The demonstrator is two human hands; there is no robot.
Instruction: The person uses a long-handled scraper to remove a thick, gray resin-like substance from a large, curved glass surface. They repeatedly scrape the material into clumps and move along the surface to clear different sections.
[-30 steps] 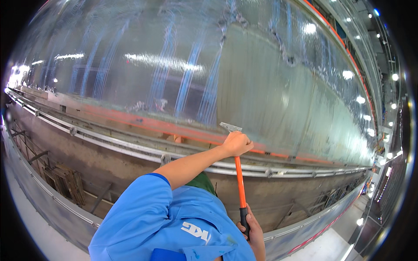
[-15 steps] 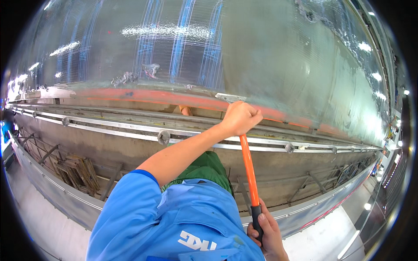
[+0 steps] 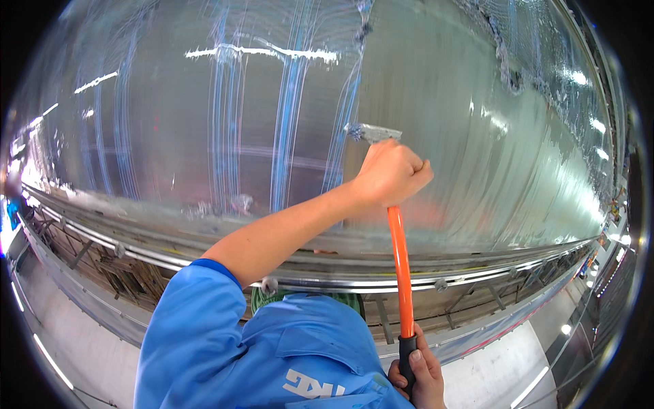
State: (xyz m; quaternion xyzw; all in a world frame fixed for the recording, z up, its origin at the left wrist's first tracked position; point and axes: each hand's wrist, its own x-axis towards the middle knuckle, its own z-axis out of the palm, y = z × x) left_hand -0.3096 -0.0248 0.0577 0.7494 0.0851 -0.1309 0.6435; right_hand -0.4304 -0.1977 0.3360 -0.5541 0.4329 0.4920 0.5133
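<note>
Since half a second ago, the long scraper (image 3: pixel 400 266) with the orange tube shaft and flat silvery metal head (image 3: pixel 380 133) has gone farther up from the bottom edge of the big glossy grey-green sheet (image 3: pixel 436 88), and the bare left hand (image 3: pixel 393 176) went up with it. View's tipped a bit too, so more of the sheet shows past the knuckles now.

Left fingers are clenched around the top of the shaft, with the head poking out just beyond them. Can't tell if its edge is really touching the sheet. There's a small dark bluish clump (image 3: pixel 354 131) at the head's left end, just past those fingers.

Bare right hand (image 3: pixel 421 373) is way down the other end, fingers wrapped around the black cylindrical grip (image 3: pixel 407 361). So the scraper basically runs between the two sets of fingers.

Left of the left fingers you've got wavy blue streaks (image 3: pixel 289 123) running up the sheet, plus a crumpled shiny wad (image 3: pixel 242 202) lower and farther left. Right of them, the sheet is paler and hazier. Shiny silver metal rails pass below the left fingers and above the right ones. Blue short-sleeved shirt (image 3: pixel 320 341) is just left of the right fingers.
</note>
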